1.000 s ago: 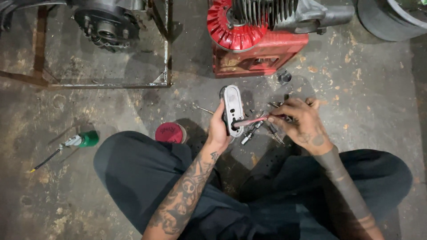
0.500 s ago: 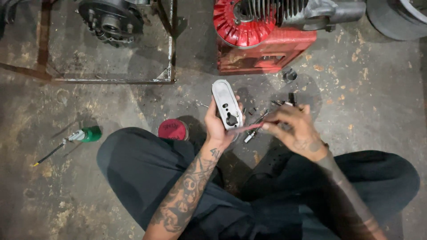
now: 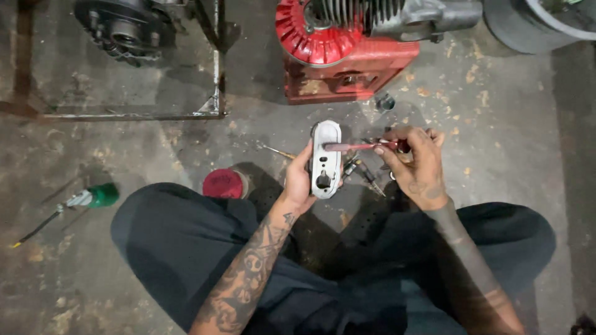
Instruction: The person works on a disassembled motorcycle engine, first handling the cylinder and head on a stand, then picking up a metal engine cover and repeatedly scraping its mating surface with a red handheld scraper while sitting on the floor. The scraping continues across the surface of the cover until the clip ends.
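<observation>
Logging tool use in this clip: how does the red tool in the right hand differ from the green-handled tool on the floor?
The red tool is gripped by the right hand and lies roughly level across the grey metal part held by the left hand. The green-handled tool lies untouched on the concrete floor, slanted, far off to the left. One is red, the other green with a pale collar. Both are slim and long.
</observation>
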